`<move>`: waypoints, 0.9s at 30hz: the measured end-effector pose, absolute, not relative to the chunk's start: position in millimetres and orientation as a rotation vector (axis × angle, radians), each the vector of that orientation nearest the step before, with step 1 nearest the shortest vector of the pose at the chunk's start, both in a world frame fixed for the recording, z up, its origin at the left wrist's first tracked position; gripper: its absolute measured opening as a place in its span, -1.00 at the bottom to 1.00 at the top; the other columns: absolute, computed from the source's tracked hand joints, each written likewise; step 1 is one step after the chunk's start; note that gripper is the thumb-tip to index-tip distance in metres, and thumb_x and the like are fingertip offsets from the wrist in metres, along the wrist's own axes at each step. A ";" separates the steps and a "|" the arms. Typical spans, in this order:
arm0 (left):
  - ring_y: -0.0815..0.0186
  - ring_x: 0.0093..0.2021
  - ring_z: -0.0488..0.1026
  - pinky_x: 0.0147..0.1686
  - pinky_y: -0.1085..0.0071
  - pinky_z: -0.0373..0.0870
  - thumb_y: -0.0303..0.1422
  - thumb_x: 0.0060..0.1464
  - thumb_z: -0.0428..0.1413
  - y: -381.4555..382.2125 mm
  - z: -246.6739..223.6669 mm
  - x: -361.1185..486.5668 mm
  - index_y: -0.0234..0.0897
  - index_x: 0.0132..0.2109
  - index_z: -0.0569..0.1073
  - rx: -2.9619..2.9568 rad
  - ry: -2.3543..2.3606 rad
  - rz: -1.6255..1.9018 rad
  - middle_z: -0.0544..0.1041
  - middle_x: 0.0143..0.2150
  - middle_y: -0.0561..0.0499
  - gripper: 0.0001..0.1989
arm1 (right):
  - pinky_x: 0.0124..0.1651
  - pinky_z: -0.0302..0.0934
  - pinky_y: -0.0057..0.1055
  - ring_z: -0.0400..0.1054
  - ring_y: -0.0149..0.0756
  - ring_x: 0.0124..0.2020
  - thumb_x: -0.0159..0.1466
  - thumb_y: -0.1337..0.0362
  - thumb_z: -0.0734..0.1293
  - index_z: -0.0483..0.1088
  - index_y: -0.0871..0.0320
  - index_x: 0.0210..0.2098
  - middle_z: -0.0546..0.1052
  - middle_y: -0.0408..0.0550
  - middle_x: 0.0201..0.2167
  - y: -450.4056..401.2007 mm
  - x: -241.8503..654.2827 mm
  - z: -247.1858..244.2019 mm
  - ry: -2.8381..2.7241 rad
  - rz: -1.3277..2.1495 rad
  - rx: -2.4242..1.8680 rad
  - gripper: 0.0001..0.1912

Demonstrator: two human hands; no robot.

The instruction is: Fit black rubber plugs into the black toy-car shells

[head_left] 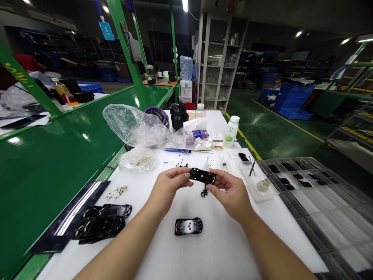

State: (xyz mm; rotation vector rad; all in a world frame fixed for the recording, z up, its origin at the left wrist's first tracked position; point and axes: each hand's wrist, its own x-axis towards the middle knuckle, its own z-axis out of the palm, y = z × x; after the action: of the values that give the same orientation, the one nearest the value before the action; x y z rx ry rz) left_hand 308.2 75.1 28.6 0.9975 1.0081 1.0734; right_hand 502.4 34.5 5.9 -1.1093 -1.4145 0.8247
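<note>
Both bare hands pinch a glossy black plastic shell (202, 175), long with rounded ends, above a white foam sheet (221, 241). The left hand (171, 186) grips one end between thumb and fingers, and the right hand (230, 194) grips the other. Just below the shell, a crumbly clump of black bits (204, 192) sits on the foam. Closer to the person, a second black shell (188, 226), pierced with small holes, lies flat on the sheet. Left of the foam, overlapping black shells (101, 222) rest on a shiny black panel (70, 217). To its right, a clear plastic tray (256, 190) holds a small glass jar (264, 185), beside a gridded tray (303, 179) of black pieces. Beyond the foam lie a blue-handled tool (176, 150), a crumpled clear plastic bag (131, 126) and a white bottle (231, 131). Farther back stands a white shelving cabinet (217, 58).
</note>
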 end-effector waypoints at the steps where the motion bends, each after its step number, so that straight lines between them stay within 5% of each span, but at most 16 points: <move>1: 0.33 -0.43 0.53 -0.21 0.34 0.45 -0.34 -0.12 0.33 75.0 28.4 308.1 -0.29 -0.26 0.62 0.998 1.014 1.075 0.63 -0.40 0.00 -0.79 | -0.24 0.43 -0.30 0.44 -0.28 -0.35 0.13 0.29 0.46 0.46 0.15 0.01 0.56 -0.08 -0.36 34.5 502.4 6.0 -1.418 0.816 -1.108 -0.57; 18: 0.31 -0.42 0.53 -0.18 0.31 0.44 -0.30 -0.16 0.36 74.2 33.6 309.7 -0.30 -0.22 0.61 0.976 1.025 1.086 0.62 -0.42 0.01 -0.70 | -0.28 0.41 -0.34 0.41 -0.32 -0.38 0.12 0.29 0.46 0.47 0.12 0.00 0.54 -0.11 -0.39 34.6 503.0 7.9 -1.389 0.815 -1.088 -0.58; 23: 0.21 -0.29 0.56 -0.12 0.24 0.42 -0.20 -0.08 0.30 77.0 31.3 306.2 -0.33 -0.14 0.57 1.020 1.099 1.120 0.64 -0.24 -0.12 -0.63 | -0.26 0.41 -0.32 0.42 -0.29 -0.36 0.13 0.28 0.45 0.45 0.15 0.01 0.54 -0.08 -0.37 35.7 504.2 6.8 -1.343 0.867 -1.113 -0.57; 27: 0.07 0.01 0.49 0.00 0.16 0.38 -0.21 0.00 0.23 71.1 35.1 304.9 -0.26 0.09 0.46 1.379 1.130 1.178 0.55 0.05 -0.20 -0.50 | -0.24 0.41 -0.30 0.42 -0.28 -0.34 0.13 0.27 0.44 0.45 0.16 0.00 0.54 -0.07 -0.36 37.9 507.8 3.8 -1.369 0.884 -1.101 -0.57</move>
State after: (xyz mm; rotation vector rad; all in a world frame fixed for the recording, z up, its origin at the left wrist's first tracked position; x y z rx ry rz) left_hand 304.9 71.1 35.1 1.3792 1.1301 1.1782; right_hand 507.8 37.9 3.8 -1.1009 -1.3686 0.8843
